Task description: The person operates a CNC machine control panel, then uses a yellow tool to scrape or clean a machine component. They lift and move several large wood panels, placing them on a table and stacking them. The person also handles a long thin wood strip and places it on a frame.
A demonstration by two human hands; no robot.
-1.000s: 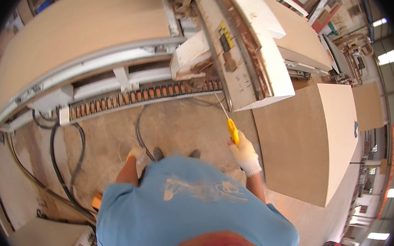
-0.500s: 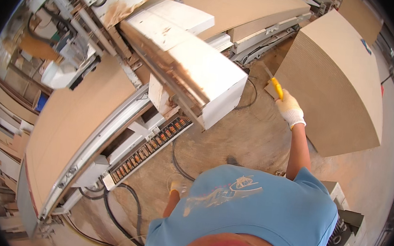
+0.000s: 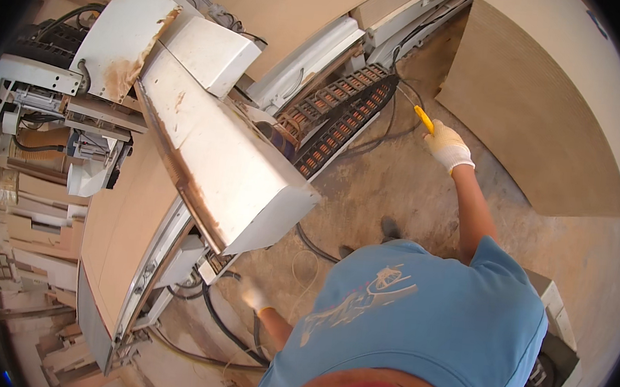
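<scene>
— Head view, looking straight down: what is the right hand (image 3: 448,145) doing?

— It wears a pale glove and is closed around a yellow-handled tool (image 3: 423,119), raised toward the upper right of the frame. The tool's yellow end sticks out above the fist, pointing at the black hoses (image 3: 399,98) on the floor.

— What lies close to it?

— A tall stack of brown boards (image 3: 553,111) fills the upper right, just beside the hand. A black cable chain (image 3: 339,119) runs left of it.

— And the left hand (image 3: 255,297)?

— Also gloved, low in the centre, hanging near the dusty floor (image 3: 413,195) beside dark cables (image 3: 224,326). Whether it is open or closed I cannot tell; it looks empty.

— Anything else?

— A white machine housing (image 3: 217,156) crosses the middle left, over a brown panel (image 3: 127,222).
</scene>
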